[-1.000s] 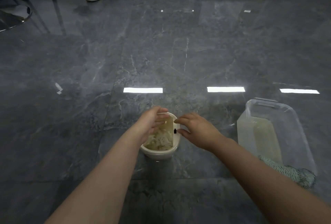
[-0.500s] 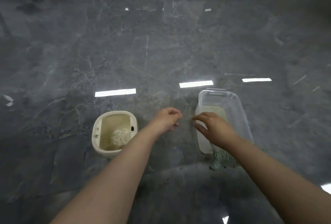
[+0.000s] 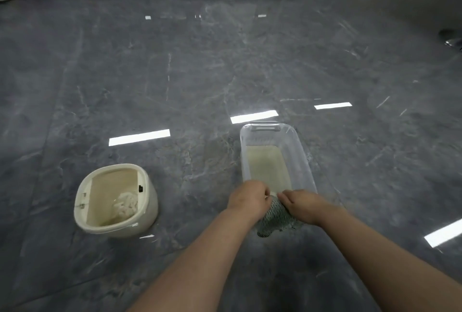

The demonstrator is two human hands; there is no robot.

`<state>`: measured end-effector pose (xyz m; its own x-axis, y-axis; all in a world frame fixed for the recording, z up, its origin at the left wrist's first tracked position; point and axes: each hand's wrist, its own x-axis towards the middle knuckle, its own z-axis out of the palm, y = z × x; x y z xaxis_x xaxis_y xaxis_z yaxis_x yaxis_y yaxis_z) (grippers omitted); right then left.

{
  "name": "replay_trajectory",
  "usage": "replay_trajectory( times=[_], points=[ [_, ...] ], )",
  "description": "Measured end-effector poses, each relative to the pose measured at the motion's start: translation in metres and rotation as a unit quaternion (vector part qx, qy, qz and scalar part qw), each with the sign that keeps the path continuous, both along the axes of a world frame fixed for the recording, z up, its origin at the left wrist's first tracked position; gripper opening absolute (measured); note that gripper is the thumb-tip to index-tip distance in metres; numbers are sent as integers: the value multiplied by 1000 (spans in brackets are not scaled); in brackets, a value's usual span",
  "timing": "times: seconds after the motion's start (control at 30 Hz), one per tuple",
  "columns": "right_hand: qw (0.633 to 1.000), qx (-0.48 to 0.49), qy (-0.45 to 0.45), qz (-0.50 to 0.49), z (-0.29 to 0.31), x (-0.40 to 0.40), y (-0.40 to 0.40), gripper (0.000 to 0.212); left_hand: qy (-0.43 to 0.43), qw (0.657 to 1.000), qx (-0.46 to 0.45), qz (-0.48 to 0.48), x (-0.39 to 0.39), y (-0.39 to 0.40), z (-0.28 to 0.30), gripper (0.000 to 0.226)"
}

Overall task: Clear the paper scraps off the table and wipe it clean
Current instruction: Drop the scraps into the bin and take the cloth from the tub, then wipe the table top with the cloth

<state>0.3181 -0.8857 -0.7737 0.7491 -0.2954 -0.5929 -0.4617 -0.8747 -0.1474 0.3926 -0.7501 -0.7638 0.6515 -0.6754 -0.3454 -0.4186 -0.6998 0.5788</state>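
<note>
Dim, soft frame; ceiling-light glare streaks the table (image 3: 250, 62).

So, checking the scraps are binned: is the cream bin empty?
No, crumpled white paper lies inside the cream bin.

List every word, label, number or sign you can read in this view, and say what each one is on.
None: no readable text anywhere in the head view.
Cream bin: no print; the small black mark on its inner rim is too small to read.
Clear plastic tub: no label shows.
Green-and-white cloth: woven pattern only, no lettering.
Table: only bright bars of reflected light.
</note>
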Motion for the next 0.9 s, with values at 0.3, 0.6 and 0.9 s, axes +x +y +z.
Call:
replay_trajectory(
  times=[0.3,0.6,0.9],
  points=[
    [994,43,-100,-16,12,3,-7,34,89,991,-69,67,5,6,-9,32],
    [944,237,-223,-49,66,42,13,16,230,930,-198,206,35,33,0,45],
    [924,233,-304,-13,86,102,57,31,205,853,-366,309,72,87,34,10]
  ],
)
